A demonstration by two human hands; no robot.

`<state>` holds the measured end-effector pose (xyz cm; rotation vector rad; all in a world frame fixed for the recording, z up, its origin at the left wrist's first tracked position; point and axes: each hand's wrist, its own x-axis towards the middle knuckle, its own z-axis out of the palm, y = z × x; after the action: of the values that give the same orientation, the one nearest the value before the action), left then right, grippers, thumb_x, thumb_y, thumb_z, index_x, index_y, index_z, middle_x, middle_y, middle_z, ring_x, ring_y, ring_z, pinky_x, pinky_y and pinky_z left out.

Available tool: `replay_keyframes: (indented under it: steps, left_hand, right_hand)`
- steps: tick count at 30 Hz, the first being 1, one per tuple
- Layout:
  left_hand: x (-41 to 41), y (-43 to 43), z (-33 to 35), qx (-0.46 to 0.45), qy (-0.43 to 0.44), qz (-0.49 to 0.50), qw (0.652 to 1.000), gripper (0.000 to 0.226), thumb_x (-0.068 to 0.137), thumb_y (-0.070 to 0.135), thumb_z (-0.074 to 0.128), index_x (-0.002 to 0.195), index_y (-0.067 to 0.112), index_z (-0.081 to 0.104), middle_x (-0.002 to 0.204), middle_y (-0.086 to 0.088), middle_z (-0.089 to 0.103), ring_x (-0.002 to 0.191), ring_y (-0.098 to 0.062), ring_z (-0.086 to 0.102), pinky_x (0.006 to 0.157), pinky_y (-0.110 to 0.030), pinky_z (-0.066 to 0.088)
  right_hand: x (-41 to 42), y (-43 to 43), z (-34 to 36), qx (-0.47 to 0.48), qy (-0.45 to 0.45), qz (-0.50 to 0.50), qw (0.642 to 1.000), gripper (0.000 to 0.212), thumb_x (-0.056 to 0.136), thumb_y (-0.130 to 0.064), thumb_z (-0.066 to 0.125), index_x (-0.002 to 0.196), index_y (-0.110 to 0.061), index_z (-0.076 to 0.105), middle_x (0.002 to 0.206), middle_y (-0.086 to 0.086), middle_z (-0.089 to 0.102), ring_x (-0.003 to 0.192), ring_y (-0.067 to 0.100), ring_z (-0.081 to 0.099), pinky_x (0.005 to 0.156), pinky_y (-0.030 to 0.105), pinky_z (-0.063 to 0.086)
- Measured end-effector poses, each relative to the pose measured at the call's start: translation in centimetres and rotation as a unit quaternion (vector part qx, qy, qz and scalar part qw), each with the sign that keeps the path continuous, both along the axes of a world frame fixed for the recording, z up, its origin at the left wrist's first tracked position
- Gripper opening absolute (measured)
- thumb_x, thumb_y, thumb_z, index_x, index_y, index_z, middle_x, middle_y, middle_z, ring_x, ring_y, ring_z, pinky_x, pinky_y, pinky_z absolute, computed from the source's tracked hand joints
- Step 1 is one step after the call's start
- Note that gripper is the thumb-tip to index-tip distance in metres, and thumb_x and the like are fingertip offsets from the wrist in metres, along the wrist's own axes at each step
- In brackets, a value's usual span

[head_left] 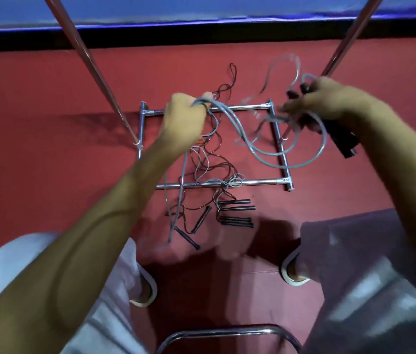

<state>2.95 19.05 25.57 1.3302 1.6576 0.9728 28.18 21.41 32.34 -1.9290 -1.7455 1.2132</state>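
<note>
My left hand (184, 116) grips a bundle of grey cable (229, 118) above the red floor. My right hand (324, 103) holds black handles (342, 139) with loops of the same grey cable (301, 159) hanging from them. The cable sags in a curve between the two hands. Below, a tangle of thin grey and dark cords (206, 169) lies on the floor. Several black handles (237, 213) lie close to the tangle, nearer to me. My right hand is blurred.
A chrome tube frame (282, 149) lies on the red floor (48, 175) under the hands, with two slanted chrome poles (94, 70) rising from it. My knees and shoes (145, 290) are at the bottom, with a chrome chair rail (227, 333) between them. A blue band (201, 8) runs along the far edge.
</note>
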Motion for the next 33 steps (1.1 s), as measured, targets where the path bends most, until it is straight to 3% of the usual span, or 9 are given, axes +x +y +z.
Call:
replay_keyframes:
  steps: [5,7,9,11,15,19,25,30,33]
  left_hand:
    - [0.1,1.7,0.2,0.007,0.054,0.038,0.998,0.043,0.094,0.047,0.067,0.064,0.023,0.049,0.058,0.01,0.041,0.059,-0.012,0.04,0.055,-0.03,0.032]
    - [0.0,1.5,0.3,-0.047,0.183,0.007,0.982,0.038,0.086,0.053,0.075,0.097,0.02,0.062,0.1,0.0,0.062,0.098,-0.02,0.057,0.081,-0.033,0.047]
    - [-0.2,0.7,0.5,-0.16,0.353,-0.007,0.922,0.087,0.074,0.051,0.085,0.139,0.012,0.043,0.144,-0.013,0.039,0.135,-0.034,0.038,0.108,-0.048,0.037]
    - [-0.7,-0.1,0.5,-0.194,0.43,-0.019,0.882,0.085,0.078,0.041,0.084,0.143,0.009,0.04,0.149,-0.016,0.037,0.138,-0.038,0.04,0.111,-0.05,0.039]
    - [-0.6,-2.0,1.9,-0.193,0.123,-0.13,0.965,0.05,0.104,0.048,0.047,0.1,0.004,0.071,0.097,-0.015,0.076,0.09,-0.028,0.074,0.087,-0.036,0.056]
    - [1.9,-4.1,3.4,-0.196,-0.165,-0.17,0.952,0.053,0.087,0.045,0.063,0.12,0.005,0.059,0.083,-0.006,0.07,0.071,-0.016,0.067,0.081,-0.033,0.053]
    - [3.1,-5.7,1.0,-0.133,-0.157,-0.197,0.959,0.049,0.074,-0.015,0.067,0.115,0.007,0.053,0.081,0.004,0.066,0.071,0.001,0.066,0.064,-0.016,0.051]
    - [3.2,-5.9,-0.1,-0.105,-0.109,-0.146,0.978,0.022,0.083,0.002,0.055,0.103,0.008,0.063,0.073,0.007,0.067,0.065,-0.006,0.063,0.06,-0.026,0.051]
    - [2.2,-5.6,-0.1,-0.086,-0.017,-0.143,0.986,0.019,0.084,0.027,0.046,0.073,0.013,0.054,0.059,0.005,0.051,0.059,-0.021,0.047,0.059,-0.041,0.042]
  right_hand:
    - [1.1,-0.1,-1.5,-0.115,-0.242,0.112,0.957,0.028,0.09,-0.019,0.074,0.081,0.007,0.073,0.057,0.013,0.07,0.042,0.02,0.056,0.053,0.028,0.048]
    - [1.9,-0.3,-1.1,-0.129,-0.273,0.126,0.945,0.031,0.091,-0.019,0.072,0.073,0.006,0.075,0.059,0.011,0.071,0.041,0.017,0.055,0.056,0.029,0.047]
    - [2.1,-0.5,-1.0,-0.095,-0.193,0.092,0.972,0.03,0.093,-0.019,0.069,0.071,0.002,0.073,0.054,0.007,0.065,0.037,0.015,0.049,0.047,0.026,0.042]
    - [1.7,-0.6,-0.6,-0.085,0.007,-0.012,0.996,0.035,0.097,-0.025,0.064,0.066,-0.009,0.061,0.053,0.005,0.053,0.036,0.013,0.041,0.04,0.021,0.034]
    - [-2.0,-1.7,-0.2,-0.187,0.333,-0.131,0.915,0.038,0.104,-0.032,0.046,0.069,-0.019,0.046,0.059,0.0,0.049,0.047,0.012,0.047,0.043,0.02,0.039]
    - [-6.7,-3.7,-1.9,-0.194,0.384,-0.111,0.896,0.041,0.105,-0.036,0.045,0.086,-0.007,0.068,0.086,0.012,0.07,0.082,0.027,0.068,0.089,0.037,0.057]
    - [-9.8,-6.2,-4.3,-0.137,0.324,-0.13,0.927,0.032,0.106,-0.04,0.048,0.113,-0.02,0.072,0.095,0.0,0.07,0.092,0.016,0.061,0.089,0.038,0.044]
    - [-10.7,-7.1,-4.6,-0.086,0.219,-0.051,0.97,0.036,0.102,-0.046,0.054,0.096,-0.015,0.072,0.081,0.004,0.068,0.076,0.022,0.062,0.08,0.04,0.048]
    - [-9.2,-6.4,-2.8,-0.154,0.076,0.055,0.984,0.076,0.092,-0.074,0.046,0.084,-0.003,0.072,0.073,0.013,0.076,0.067,0.033,0.074,0.074,0.04,0.057]
